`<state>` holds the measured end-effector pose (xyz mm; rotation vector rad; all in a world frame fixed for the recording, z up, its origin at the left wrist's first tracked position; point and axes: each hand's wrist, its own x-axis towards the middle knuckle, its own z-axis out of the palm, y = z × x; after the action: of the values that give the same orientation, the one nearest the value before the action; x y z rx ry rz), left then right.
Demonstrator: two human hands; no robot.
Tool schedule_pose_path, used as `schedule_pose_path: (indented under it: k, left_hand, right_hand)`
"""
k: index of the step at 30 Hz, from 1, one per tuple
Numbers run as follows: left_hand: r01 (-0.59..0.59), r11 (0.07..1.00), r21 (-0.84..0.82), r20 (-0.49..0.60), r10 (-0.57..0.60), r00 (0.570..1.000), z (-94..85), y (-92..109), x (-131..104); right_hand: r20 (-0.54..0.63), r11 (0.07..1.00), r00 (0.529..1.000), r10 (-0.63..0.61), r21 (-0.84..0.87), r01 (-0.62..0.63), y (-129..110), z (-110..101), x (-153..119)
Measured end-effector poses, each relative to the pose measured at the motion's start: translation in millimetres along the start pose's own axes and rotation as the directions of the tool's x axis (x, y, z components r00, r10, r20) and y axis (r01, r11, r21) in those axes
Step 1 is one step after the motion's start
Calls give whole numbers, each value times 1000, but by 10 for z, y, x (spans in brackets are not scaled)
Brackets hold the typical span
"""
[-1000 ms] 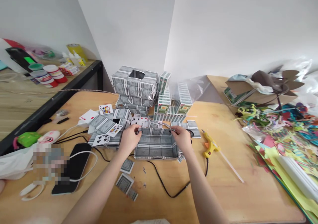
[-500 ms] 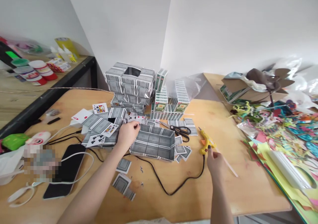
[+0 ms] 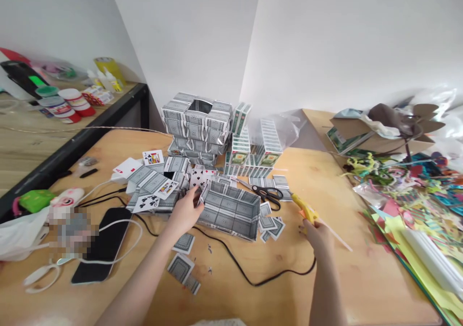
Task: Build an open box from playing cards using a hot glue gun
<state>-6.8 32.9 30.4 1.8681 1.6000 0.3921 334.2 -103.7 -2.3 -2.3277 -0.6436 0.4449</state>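
Observation:
My left hand (image 3: 187, 210) grips the left end of an open tray (image 3: 231, 210) made of grey-backed playing cards. At the right, my right hand (image 3: 318, 237) is closed round the handle of a yellow glue gun (image 3: 306, 207), its nozzle pointing up and left. A clear glue stick (image 3: 334, 234) sticks out behind the gun, and its black cord (image 3: 253, 283) curves across the table. Loose cards (image 3: 268, 218) lie between tray and gun. Black-handled scissors (image 3: 267, 196) rest behind the tray's right end.
Card-covered boxes (image 3: 197, 123) are stacked at the back, beside green-and-white card packs (image 3: 238, 152). Scattered cards (image 3: 148, 179), a black phone (image 3: 103, 244) and white cables lie left. Coloured paper scraps (image 3: 415, 215) and a cardboard box (image 3: 379, 138) are at the right.
My left hand has taken hold of the tray's left end. My right hand has closed round the glue gun's handle and shifted it slightly. The whole view has moved a little.

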Motion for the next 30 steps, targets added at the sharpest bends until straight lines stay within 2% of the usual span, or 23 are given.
schedule_pose_path:
  k: [1,2,3,5,7,8,9,11,13,15,17,19,21,25,30]
  left_hand:
    - [0,1000,2,12,0,1000,4,-8,-34]
    - [-2,1000,16,16,2,1000,10,-8,-54]
    - [-2,999,41,16,2,1000,19,-1,-62]
    - [2,995,95,8,-2,1000,41,25,-51]
    - [-9,994,110,13,8,1000,68,54,-21]
    - [-20,994,106,20,18,1000,82,64,-6]
    - [-33,994,101,28,30,999,96,71,7]
    - [-50,994,96,38,47,998,119,72,23]
    - [-55,994,98,40,51,998,135,64,26]
    - [-51,994,101,37,48,998,144,51,22]
    - [-56,994,98,30,53,998,147,38,14]
    - [-70,993,93,27,68,997,149,25,7]
    - [-86,993,86,25,84,996,151,15,3]
    - [-90,994,63,16,89,996,160,7,3]
    - [-101,993,60,14,100,995,156,14,-5]
  right_hand:
    - [101,976,994,38,209,-59,-61,-29,-67]
    - [200,915,980,20,391,-98,-148,-54,-146]
    - [264,857,964,-34,504,-108,-260,-73,-233]
    - [328,803,935,-136,590,-90,-536,-87,-408]
    - [411,818,872,-264,575,-24,-841,-55,-557]
    - [430,843,848,-311,537,36,-989,-21,-615]
    - [412,874,847,-337,472,119,-1126,24,-663]
    - [336,898,839,-429,259,355,-1355,139,-723]
    - [255,833,809,-530,-21,552,-1513,271,-745]
    - [198,702,763,-616,-303,645,-1605,399,-738]
    - [217,549,699,-681,-481,684,-1652,506,-713]
    - [293,421,644,-707,-557,716,-1676,583,-679]
    - [362,337,614,-701,-591,733,-1697,631,-647]
    - [400,261,584,-707,-619,740,-1734,673,-621]
    - [411,189,521,-748,-620,761,-1729,697,-675]
